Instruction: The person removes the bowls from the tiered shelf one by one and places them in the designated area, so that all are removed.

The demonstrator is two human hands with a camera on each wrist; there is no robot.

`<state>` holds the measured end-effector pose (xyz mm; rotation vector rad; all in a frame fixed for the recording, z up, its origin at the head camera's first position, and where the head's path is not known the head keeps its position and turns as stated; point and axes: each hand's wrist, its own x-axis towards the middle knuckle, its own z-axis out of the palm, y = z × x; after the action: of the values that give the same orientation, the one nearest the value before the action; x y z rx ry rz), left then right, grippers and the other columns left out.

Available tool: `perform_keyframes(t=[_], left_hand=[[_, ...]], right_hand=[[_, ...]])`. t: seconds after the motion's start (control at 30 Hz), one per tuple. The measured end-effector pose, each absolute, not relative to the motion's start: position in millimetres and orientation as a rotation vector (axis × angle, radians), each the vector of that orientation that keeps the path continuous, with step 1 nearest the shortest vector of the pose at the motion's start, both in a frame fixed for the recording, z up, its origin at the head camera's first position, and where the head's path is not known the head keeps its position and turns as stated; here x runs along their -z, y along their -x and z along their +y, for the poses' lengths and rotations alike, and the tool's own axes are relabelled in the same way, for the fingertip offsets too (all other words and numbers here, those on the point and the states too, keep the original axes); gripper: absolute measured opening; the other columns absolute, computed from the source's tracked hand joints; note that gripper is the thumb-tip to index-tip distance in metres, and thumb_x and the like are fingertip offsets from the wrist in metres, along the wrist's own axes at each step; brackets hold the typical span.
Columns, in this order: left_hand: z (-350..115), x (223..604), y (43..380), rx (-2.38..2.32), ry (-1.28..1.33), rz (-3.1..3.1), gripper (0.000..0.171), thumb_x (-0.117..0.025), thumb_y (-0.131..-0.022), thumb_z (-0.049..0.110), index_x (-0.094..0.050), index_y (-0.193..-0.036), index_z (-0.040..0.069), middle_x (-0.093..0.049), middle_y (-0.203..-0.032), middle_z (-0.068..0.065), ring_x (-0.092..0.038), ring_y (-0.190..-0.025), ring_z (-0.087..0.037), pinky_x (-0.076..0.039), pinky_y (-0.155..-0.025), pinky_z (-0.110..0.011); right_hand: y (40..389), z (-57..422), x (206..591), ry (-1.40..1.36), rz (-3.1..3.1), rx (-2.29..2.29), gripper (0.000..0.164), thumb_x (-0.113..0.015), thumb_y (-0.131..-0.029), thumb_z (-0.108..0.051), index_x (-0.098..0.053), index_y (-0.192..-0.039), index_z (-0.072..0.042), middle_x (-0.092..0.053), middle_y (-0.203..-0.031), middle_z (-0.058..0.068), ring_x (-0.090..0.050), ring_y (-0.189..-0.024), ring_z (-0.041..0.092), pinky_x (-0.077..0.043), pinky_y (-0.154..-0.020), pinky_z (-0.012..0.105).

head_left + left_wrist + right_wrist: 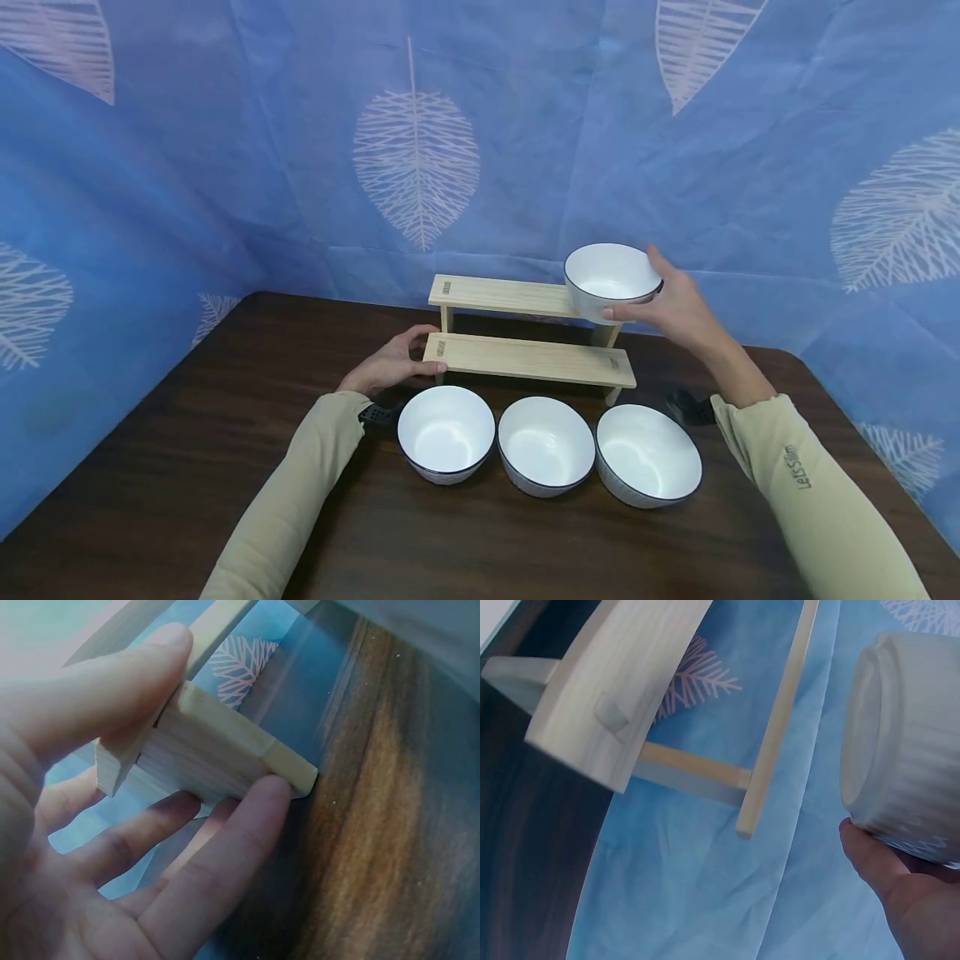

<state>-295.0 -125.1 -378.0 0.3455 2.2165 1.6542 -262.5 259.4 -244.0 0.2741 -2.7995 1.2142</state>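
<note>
A two-tier wooden stand (525, 357) rises at the back of the table. My left hand (390, 362) grips the left end of its lower shelf; in the left wrist view the thumb (161, 656) lies over the board and the fingers (255, 817) bend around the leg (217, 746). My right hand (678, 308) holds a white bowl (609, 279) with a dark rim by its right side. That bowl is upright over the right end of the upper shelf (502, 294), and the right wrist view shows a gap between its base (862, 735) and the shelf edge (776, 727).
Three more white bowls, the left one (446, 433), the middle one (546, 446) and the right one (648, 456), stand upright in a row in front of the stand. The dark wooden table (187, 467) meets a blue leaf-printed cloth (300, 167) behind.
</note>
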Motion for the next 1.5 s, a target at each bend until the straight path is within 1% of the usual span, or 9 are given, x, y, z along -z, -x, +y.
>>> perform_keyframes(t=[0.33,0.43,0.63,0.83,1.03,1.2,1.37,1.5], left_hand=[[-126.3,378.2,293.3,-1.668,-0.346,2.224,0.072,-0.072,-0.095,0.006,-0.032,-0.155,0.006,-0.049,-0.134,-0.027,-0.063,-0.109,-0.035,-0.059,-0.088,-0.047],[-126.3,377.6,293.3,-1.667,-0.350,2.215,0.072,-0.072,-0.095,0.007,-0.032,-0.155,0.006,-0.049,-0.133,-0.027,-0.064,-0.109,-0.035,-0.059,-0.088,-0.046],[-125.5,379.0,293.4,-1.666,-0.355,2.211,0.072,-0.072,-0.095,0.008,-0.032,-0.155,0.006,-0.048,-0.133,-0.027,-0.063,-0.110,-0.035,-0.059,-0.090,-0.047],[-125.3,379.9,294.2,-1.672,-0.362,2.204,0.072,-0.072,-0.095,0.008,-0.031,-0.155,0.006,-0.048,-0.133,-0.027,-0.063,-0.110,-0.035,-0.058,-0.091,-0.047],[-125.9,380.4,293.7,-1.666,-0.337,2.224,0.072,-0.073,-0.095,0.008,-0.032,-0.155,0.007,-0.048,-0.134,-0.026,-0.061,-0.111,-0.034,-0.058,-0.091,-0.047],[-127.2,380.8,293.3,-1.652,-0.310,2.245,0.071,-0.074,-0.094,0.009,-0.034,-0.154,0.009,-0.049,-0.133,-0.025,-0.062,-0.110,-0.034,-0.058,-0.091,-0.047],[-127.3,379.5,294.9,-1.645,-0.341,2.243,0.071,-0.073,-0.095,0.009,-0.034,-0.154,0.008,-0.049,-0.133,-0.025,-0.062,-0.111,-0.034,-0.058,-0.090,-0.047],[-128.6,379.8,295.9,-1.626,-0.345,2.248,0.072,-0.073,-0.095,0.010,-0.033,-0.154,0.009,-0.048,-0.134,-0.025,-0.062,-0.110,-0.033,-0.059,-0.089,-0.046]], right_hand=[[255.1,272.0,252.4,-0.268,-2.815,-1.192,0.120,-0.084,-0.085,-0.033,0.004,-0.161,-0.004,-0.019,-0.161,0.031,-0.028,-0.144,0.045,-0.034,-0.106,0.062],[254.3,276.8,255.9,-0.251,-2.825,-1.190,0.120,-0.084,-0.085,-0.034,0.005,-0.161,-0.005,-0.016,-0.162,0.031,-0.026,-0.145,0.046,-0.033,-0.107,0.064],[249.7,286.0,259.5,-0.225,-2.832,-1.181,0.119,-0.082,-0.086,-0.034,0.007,-0.161,-0.007,-0.017,-0.160,0.034,-0.024,-0.145,0.048,-0.033,-0.105,0.066],[240.2,297.0,262.0,-0.200,-2.851,-1.150,0.119,-0.081,-0.088,-0.037,0.009,-0.160,-0.007,-0.014,-0.160,0.036,-0.021,-0.145,0.052,-0.033,-0.102,0.068],[234.5,305.4,267.1,-0.182,-2.871,-1.088,0.121,-0.081,-0.087,-0.038,0.009,-0.160,-0.005,-0.013,-0.160,0.038,-0.020,-0.144,0.054,-0.033,-0.100,0.069],[231.7,310.9,270.5,-0.171,-2.884,-1.082,0.121,-0.081,-0.087,-0.037,0.010,-0.160,-0.006,-0.011,-0.160,0.038,-0.018,-0.144,0.055,-0.034,-0.099,0.070],[227.5,317.4,273.2,-0.154,-2.900,-1.062,0.120,-0.080,-0.088,-0.037,0.011,-0.159,-0.006,-0.011,-0.158,0.040,-0.022,-0.141,0.058,-0.037,-0.095,0.070],[224.9,320.4,276.3,-0.155,-2.897,-1.069,0.120,-0.081,-0.088,-0.035,0.011,-0.159,-0.006,-0.009,-0.159,0.040,-0.023,-0.141,0.058,-0.037,-0.095,0.069]])
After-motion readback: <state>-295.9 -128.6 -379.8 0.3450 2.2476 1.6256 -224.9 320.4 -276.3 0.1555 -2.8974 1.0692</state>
